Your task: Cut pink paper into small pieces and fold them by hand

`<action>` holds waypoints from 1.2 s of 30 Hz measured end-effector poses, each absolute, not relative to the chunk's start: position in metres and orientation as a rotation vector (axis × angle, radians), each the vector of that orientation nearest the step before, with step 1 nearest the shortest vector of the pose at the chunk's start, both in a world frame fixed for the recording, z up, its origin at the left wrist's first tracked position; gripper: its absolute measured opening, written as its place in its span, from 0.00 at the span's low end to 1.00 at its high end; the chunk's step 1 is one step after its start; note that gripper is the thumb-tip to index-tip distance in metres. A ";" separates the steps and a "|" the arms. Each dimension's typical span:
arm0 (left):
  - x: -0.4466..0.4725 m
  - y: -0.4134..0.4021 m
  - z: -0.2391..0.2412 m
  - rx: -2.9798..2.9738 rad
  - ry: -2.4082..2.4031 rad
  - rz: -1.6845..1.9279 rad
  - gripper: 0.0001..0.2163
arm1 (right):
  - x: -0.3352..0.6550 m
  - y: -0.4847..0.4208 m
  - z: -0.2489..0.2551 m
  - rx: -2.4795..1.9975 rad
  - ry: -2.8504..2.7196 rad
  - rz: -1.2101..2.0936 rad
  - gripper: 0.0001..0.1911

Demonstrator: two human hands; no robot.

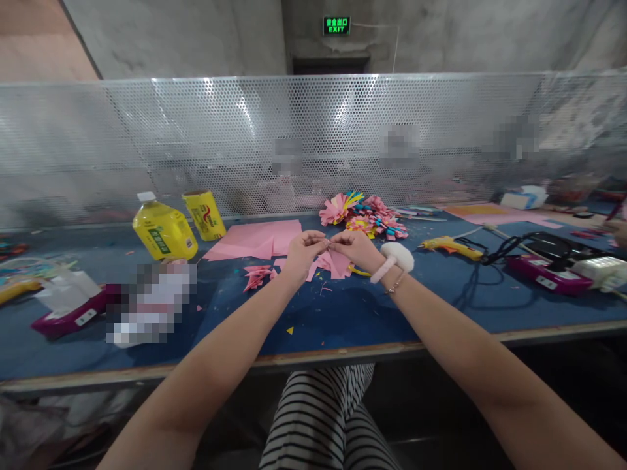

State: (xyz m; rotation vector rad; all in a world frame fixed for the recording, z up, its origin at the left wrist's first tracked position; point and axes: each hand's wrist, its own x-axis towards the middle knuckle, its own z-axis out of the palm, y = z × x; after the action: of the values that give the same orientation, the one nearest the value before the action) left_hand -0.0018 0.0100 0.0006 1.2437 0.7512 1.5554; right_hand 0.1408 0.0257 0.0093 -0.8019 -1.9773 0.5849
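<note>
My left hand [307,252] and my right hand [356,248] meet above the middle of the table, fingertips pinched together. Cut pink paper [337,264] hangs just under the fingertips, and both hands appear closed on it; the fingers cover its upper part. A fluffy white band [398,258] circles my right wrist. Left of my left hand lies a small folded pink paper piece [258,277]. Behind the hands are flat pink sheets [257,238] and a cluster of pink, yellow and blue paper flowers [365,215].
A yellow bottle [164,230] and a yellow canister [204,215] stand back left. A yellow glue gun [451,247], black cables and a purple power strip [548,274] lie right; another purple strip [78,318] lies left. A perforated metal screen [245,143] borders the table's back.
</note>
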 end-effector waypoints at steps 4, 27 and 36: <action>-0.001 0.010 0.000 1.232 0.758 1.572 0.11 | 0.140 0.024 0.011 -0.799 -1.980 0.578 0.10; -0.012 0.015 0.006 1.083 0.827 1.696 0.08 | 0.137 0.033 -0.003 -0.803 -2.007 0.635 0.11; -0.006 0.016 -0.004 1.362 0.858 1.524 0.10 | 0.140 0.029 0.007 -0.812 -1.885 0.682 0.09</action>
State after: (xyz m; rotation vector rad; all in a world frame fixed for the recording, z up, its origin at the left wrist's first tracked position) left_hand -0.0061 0.0165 -0.0037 1.3616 0.8576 1.5240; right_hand 0.1399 0.0287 0.0067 -0.8117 -1.8848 0.6824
